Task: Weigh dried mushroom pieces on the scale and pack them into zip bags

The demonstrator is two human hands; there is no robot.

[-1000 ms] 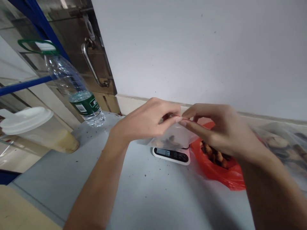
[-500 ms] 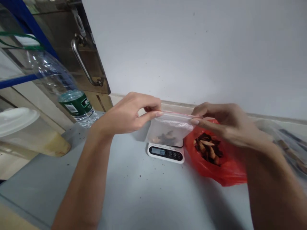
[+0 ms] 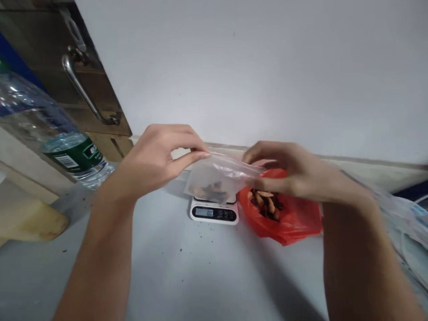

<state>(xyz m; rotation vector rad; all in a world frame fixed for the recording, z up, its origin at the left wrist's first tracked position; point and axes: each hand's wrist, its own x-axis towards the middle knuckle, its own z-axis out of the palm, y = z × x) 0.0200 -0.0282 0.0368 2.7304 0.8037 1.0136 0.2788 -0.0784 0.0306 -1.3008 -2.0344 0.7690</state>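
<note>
A small clear zip bag (image 3: 214, 176) with dark and pale dried pieces inside hangs over a white digital scale (image 3: 214, 215), whose display reads 0.0. My left hand (image 3: 163, 156) pinches the bag's upper left corner between thumb and fingers. At its other end, my right hand (image 3: 284, 171) has thumb and index finger apart around the upper right corner; contact there is partly hidden. Beneath my right hand sits a red plastic bag (image 3: 287, 225), holding several brown and pale dried slices (image 3: 267, 205). I cannot tell whether the zip bag touches the scale's platform.
A large water bottle (image 3: 76, 151) with a green label stands at the left, near a translucent container (image 3: 36, 218) with yellowish contents. Clear plastic packaging (image 3: 401, 214) lies at the right. Dark crumbs dot the grey table (image 3: 187, 276), and a white wall (image 3: 254, 80) rises behind it.
My right thumb and index finger have parted from a pinch on the bag's edge, and that hand sits further in along the bag. The view has shifted, moving everything leftward.
</note>
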